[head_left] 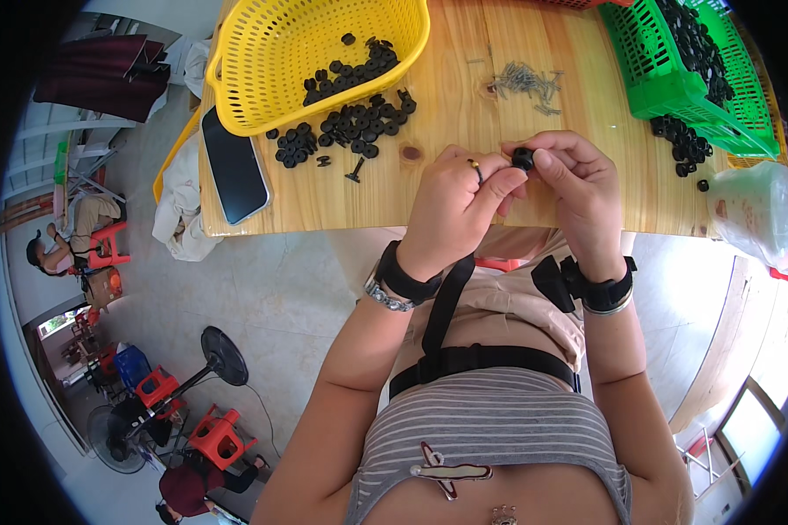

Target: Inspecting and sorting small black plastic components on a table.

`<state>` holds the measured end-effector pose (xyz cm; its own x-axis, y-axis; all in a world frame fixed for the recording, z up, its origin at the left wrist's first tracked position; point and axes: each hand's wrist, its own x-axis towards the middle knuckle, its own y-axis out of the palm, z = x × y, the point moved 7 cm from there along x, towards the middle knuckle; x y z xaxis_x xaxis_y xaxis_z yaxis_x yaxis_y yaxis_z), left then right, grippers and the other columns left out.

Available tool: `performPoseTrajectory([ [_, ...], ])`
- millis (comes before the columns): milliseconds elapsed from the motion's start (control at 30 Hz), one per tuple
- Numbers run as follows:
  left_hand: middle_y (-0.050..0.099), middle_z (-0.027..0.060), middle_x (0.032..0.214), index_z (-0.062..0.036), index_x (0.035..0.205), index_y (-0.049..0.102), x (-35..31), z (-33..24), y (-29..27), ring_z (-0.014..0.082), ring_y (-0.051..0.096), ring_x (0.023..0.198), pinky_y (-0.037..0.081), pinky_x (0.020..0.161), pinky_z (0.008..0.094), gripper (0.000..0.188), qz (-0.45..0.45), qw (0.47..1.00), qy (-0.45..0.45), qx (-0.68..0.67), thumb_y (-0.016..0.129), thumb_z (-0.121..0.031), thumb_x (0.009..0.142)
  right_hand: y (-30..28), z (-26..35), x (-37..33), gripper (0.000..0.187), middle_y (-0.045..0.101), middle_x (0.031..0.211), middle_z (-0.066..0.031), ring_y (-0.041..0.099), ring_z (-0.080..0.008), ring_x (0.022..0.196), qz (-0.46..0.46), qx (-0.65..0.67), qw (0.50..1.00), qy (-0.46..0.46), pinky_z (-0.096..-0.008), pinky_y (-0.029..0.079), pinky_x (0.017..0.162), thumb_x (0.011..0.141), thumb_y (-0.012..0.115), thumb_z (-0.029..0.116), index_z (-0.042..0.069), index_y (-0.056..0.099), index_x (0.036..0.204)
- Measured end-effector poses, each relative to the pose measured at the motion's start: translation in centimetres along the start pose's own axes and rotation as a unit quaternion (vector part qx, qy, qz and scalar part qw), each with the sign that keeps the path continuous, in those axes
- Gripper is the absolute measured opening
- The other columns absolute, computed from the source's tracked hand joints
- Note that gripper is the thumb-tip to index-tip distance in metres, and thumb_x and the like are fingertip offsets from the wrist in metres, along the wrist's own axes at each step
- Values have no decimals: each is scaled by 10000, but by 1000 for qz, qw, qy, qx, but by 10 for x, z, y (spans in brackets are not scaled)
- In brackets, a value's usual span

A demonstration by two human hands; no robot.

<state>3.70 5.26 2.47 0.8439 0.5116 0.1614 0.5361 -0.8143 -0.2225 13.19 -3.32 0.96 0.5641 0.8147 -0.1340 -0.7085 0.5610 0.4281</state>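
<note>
Now | black round part (523, 158) pinched between both hands | left hand (453, 206), right hand (578, 188) gripping | shape seemingly ring-like

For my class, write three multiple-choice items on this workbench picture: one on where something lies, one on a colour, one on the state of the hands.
1. Where does the phone lie?
A. On the wooden table's left corner, beside the yellow basket
B. Inside the green basket
C. On the floor

2. What colour is the basket at the table's right end?
A. Red
B. Green
C. Blue

3. What are the two hands doing?
A. Resting flat on the table
B. Together pinching a small black part
C. Lifting the phone

Answers:
1. A: the dark phone lies flat near the table edge, just below the yellow basket.
2. B: its mesh walls are bright green and it holds black parts.
3. B: the left hand and right hand meet above the table edge, fingertips closed on the black part.
</note>
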Motion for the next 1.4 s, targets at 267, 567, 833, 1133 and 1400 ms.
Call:
performPoseTrajectory([
  [267, 580, 25, 611, -18, 748, 627, -1, 1, 0, 102, 523, 560, 388, 601, 241, 292, 31, 999, -5, 13, 522, -224, 927, -2, -1, 0, 154, 655, 964, -142, 621, -146, 867, -10, -13, 1000, -4, -252, 490, 800, 872, 579, 34, -57, 582, 996],
  [567, 587, 45, 647, -5, 747, 619, 0, -3, -1, 114, 523, 591, 397, 599, 252, 329, 47, 998, 17, 33, 496, -240, 940, 2, 2, -4, 143, 646, 1013, -168, 621, -152, 889, -6, -27, 999, -22, -263, 494, 820, 875, 562, 11, -58, 575, 1000],
  [833, 589, 73, 736, -3, 853, 595, 1, 5, -1, 151, 500, 676, 397, 701, 284, 298, 43, 998, -5, 38, 498, -273, 934, 4, 3, -12, 142, 643, 1019, -184, 622, -168, 922, -31, -33, 997, -67, -267, 495, 833, 871, 560, -6, -67, 574, 998],
  [1133, 561, 79, 731, -14, 937, 574, 1, -8, -4, 265, 442, 703, 326, 757, 351, 318, -8, 996, 73, 50, 442, -302, 940, 13, 4, -15, 121, 627, 1066, -179, 591, -190, 1025, -37, -55, 990, -127, -284, 491, 852, 864, 538, -64, -80, 564, 981],
  [1400, 575, 70, 735, -26, 992, 581, -1, -2, -6, 282, 416, 766, 357, 755, 354, 271, -15, 998, 53, 36, 483, -268, 921, 16, 1, -18, 148, 593, 1139, -190, 587, -147, 969, 30, -30, 993, -110, -270, 494, 815, 880, 510, -69, -81, 523, 1026],
])
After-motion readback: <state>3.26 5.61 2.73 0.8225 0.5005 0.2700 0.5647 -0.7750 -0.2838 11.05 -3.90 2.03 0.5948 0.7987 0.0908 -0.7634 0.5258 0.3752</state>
